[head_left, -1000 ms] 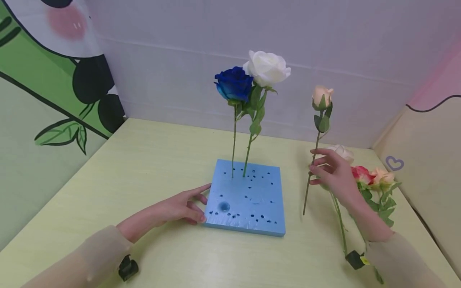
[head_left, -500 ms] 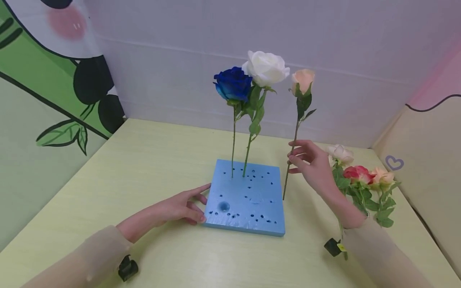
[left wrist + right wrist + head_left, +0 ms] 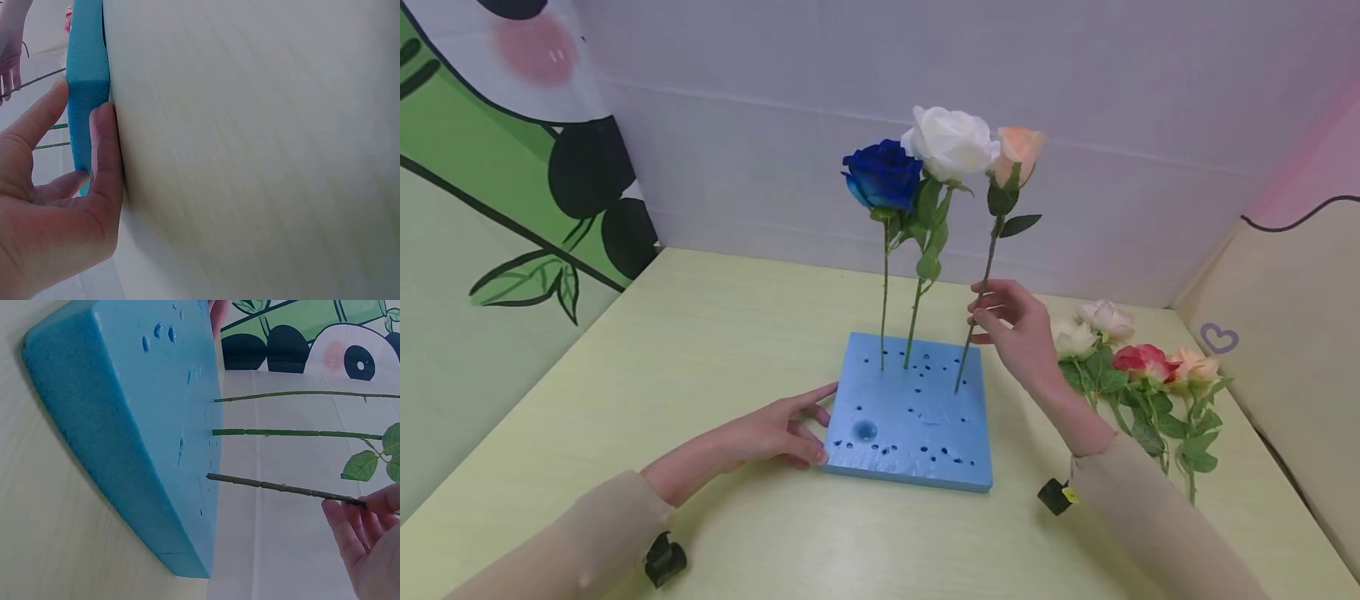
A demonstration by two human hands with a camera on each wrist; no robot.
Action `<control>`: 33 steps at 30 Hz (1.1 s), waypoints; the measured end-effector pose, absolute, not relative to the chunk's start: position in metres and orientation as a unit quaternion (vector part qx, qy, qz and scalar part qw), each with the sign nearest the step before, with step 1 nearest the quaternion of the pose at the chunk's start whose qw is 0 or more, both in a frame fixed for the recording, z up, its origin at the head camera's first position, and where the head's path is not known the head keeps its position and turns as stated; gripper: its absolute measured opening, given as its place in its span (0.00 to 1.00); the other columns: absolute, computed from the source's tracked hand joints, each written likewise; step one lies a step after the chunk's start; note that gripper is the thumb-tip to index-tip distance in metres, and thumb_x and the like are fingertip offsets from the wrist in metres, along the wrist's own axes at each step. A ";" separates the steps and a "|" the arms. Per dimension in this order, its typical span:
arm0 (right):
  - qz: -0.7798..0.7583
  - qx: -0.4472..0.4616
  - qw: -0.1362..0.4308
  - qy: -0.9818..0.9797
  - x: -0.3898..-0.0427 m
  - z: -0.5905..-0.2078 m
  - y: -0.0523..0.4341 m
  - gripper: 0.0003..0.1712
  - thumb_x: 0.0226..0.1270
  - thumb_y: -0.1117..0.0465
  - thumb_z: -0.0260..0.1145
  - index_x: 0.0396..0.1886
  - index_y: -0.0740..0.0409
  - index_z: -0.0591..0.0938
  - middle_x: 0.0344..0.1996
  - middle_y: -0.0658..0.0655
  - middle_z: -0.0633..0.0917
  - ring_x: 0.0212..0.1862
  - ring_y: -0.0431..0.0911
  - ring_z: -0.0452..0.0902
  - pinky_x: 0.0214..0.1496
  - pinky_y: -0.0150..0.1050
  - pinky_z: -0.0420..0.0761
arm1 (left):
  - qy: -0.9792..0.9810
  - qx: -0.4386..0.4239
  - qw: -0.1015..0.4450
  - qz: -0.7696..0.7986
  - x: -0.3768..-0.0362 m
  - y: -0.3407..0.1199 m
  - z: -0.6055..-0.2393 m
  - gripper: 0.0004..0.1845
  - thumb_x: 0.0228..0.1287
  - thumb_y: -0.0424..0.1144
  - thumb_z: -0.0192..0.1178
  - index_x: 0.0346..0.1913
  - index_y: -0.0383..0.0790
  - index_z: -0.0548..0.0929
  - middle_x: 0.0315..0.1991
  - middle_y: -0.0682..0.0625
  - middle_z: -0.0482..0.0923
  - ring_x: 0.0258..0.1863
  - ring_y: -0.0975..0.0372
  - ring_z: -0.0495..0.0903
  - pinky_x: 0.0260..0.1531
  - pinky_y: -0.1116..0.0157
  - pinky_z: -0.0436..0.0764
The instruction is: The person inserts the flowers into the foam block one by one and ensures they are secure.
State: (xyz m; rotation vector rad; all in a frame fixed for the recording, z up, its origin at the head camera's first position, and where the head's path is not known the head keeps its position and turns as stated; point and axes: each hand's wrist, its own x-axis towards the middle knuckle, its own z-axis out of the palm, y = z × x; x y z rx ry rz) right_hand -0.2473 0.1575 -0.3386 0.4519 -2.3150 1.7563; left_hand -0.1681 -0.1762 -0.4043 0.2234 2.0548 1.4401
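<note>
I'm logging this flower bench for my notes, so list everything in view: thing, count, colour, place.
foam block: one, blue, pitted with holes, middle of the table.
blue rose: one, stem standing in the block's far side.
white rose: one, stem standing in the block beside the blue rose.
peach rose: one, tilted, stem tip at the block's top face.
loose roses: about four, cream, red and peach, lying on the table to the right.
table: one, pale yellow-green.
panda backdrop: one, green, black and white, at left.
left hand: fingers resting against the block's left edge.
right hand: pinches the peach rose's stem.
</note>
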 end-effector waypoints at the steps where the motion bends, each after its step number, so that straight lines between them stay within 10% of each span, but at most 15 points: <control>1: 0.596 0.152 0.100 -0.782 -0.248 -0.339 0.155 0.16 0.71 0.69 0.58 0.56 0.63 0.77 0.39 0.62 0.82 0.36 0.39 0.84 0.36 0.38 0.87 | 0.776 0.085 0.306 0.545 -0.168 -0.176 -0.404 0.52 0.57 0.34 0.71 0.80 0.50 0.50 0.62 0.39 0.66 0.44 0.59 0.84 0.43 0.63 0.85; 33: 0.590 0.159 0.122 -0.782 -0.255 -0.340 0.115 0.15 0.71 0.70 0.57 0.55 0.61 0.79 0.42 0.65 0.83 0.44 0.56 0.84 0.38 0.39 0.87 | 0.775 0.086 0.304 0.548 -0.167 -0.174 -0.403 0.52 0.57 0.33 0.70 0.80 0.49 0.50 0.62 0.38 0.66 0.44 0.59 0.84 0.43 0.62 0.85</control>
